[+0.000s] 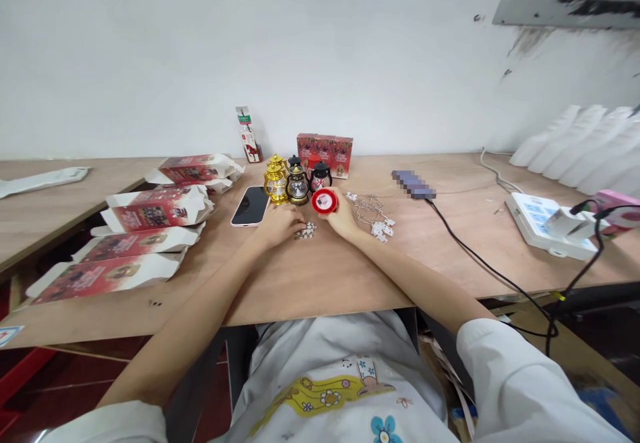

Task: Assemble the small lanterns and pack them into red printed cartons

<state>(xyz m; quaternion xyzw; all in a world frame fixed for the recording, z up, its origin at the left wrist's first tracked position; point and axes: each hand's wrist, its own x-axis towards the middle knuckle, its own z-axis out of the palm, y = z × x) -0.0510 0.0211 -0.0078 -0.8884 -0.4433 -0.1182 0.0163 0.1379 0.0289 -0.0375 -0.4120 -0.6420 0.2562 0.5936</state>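
In the head view my right hand [342, 215] is wrapped round a small red lantern [325, 201], its round base turned up toward me. My left hand [283, 222] is on the table with its fingers drawn together at a small pile of silver button cells [307, 231]. Whatever its fingertips pinch is too small to make out. Just behind both hands stand several little lanterns, among them a gold lantern [275, 183], a bronze lantern [297, 186] and a black lantern [321, 176]. A red lantern behind them is partly hidden.
Left of the lanterns lies a phone [251, 206]. Open red cartons [150, 216] line the left side; small red boxes [325, 153] stand behind. Wire hangers [370, 210] and white tags [383, 230] lie right, near a blurred cabled device [414, 184] and a power strip [543, 230].
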